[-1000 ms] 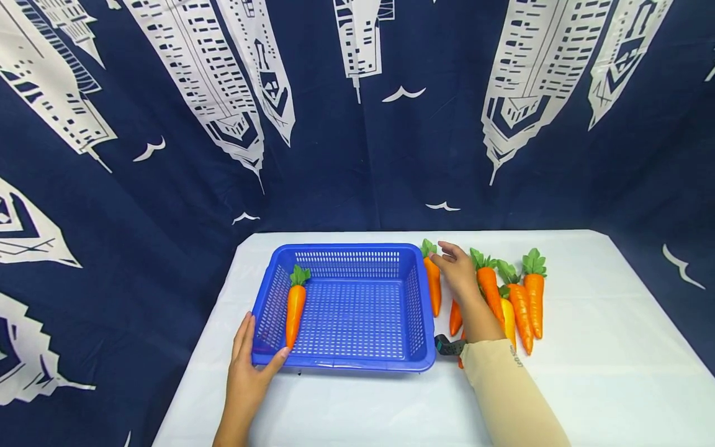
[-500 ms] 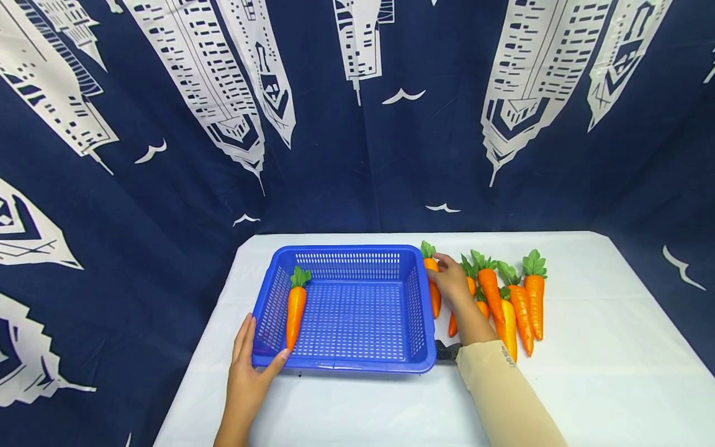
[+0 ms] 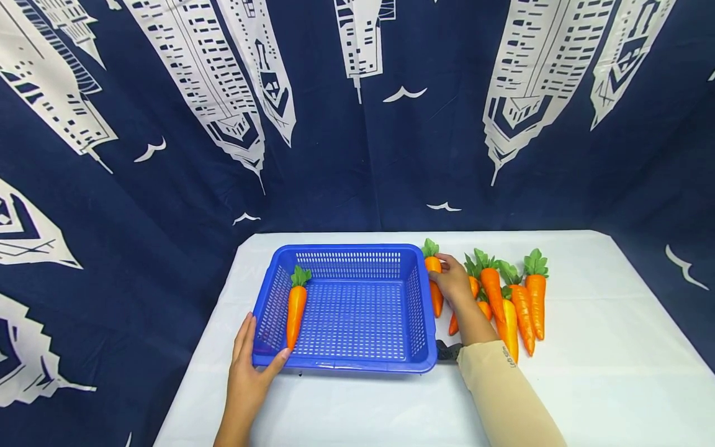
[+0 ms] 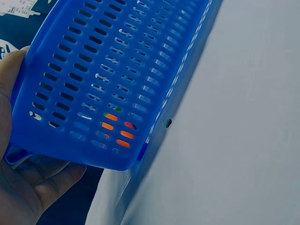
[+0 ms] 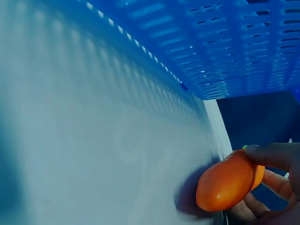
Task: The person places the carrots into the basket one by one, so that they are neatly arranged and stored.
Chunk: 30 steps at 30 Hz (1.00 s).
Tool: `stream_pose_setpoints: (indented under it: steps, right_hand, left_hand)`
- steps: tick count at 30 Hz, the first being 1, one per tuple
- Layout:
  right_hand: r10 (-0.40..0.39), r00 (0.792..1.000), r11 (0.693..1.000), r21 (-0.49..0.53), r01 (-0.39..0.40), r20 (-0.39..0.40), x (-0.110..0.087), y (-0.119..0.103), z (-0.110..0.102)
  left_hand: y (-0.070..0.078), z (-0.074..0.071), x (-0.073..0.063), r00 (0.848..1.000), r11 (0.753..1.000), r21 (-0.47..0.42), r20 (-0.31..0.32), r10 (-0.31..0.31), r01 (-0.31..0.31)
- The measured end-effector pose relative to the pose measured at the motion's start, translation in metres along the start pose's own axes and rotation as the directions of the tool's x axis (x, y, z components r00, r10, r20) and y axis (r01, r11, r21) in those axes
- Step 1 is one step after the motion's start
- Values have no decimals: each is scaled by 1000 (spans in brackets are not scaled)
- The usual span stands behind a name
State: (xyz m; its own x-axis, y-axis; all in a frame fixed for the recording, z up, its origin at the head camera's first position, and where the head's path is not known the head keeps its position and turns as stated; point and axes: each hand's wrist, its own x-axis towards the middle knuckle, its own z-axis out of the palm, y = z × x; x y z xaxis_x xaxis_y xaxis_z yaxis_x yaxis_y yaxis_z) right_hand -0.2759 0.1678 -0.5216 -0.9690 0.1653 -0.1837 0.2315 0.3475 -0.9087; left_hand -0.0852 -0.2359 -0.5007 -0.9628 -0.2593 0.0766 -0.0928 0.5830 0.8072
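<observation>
A blue slotted basket [image 3: 413, 360] sits on the white table, with one orange carrot [image 3: 294, 307] lying along its left wall. My left hand [image 3: 248, 369] holds the basket's front left corner, thumb on the rim; the left wrist view shows the basket wall [image 4: 117, 70] against my palm. My right hand [image 3: 452, 282] grips a carrot [image 3: 434, 295] just outside the basket's right wall. The right wrist view shows that carrot's tip [image 5: 227, 183] between my fingers [image 5: 276, 157] beside the basket [image 5: 225, 42].
Several more carrots [image 3: 522, 304] with green tops lie in a row right of my right hand. The white tablecloth [image 3: 603, 372] stretches out to the right and front. A dark blue curtain with white towers hangs behind the table.
My right hand came down from above the carrot row and closed on the carrot nearest the basket. The left hand and basket have stayed put.
</observation>
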Motion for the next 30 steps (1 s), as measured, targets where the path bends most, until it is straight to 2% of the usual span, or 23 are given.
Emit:
stream_pose_setpoints:
  steps: [7, 15, 30]
  right_hand:
    - [-7, 1000, 999, 52, 7, -3, -2, -6, -8]
    - [-8, 1000, 995, 100, 8, -5, -13, -28, -23]
    - [-87, 994, 987, 132, 94, -59, -31, -70, -51]
  left_hand:
    - [1, 0, 0, 1000, 1000, 11, 2, -10, 10]
    - [2, -1, 0, 1000, 1000, 13, 4, -13, 13]
    - [1, 0, 1, 1000, 1000, 5, 1, -9, 9]
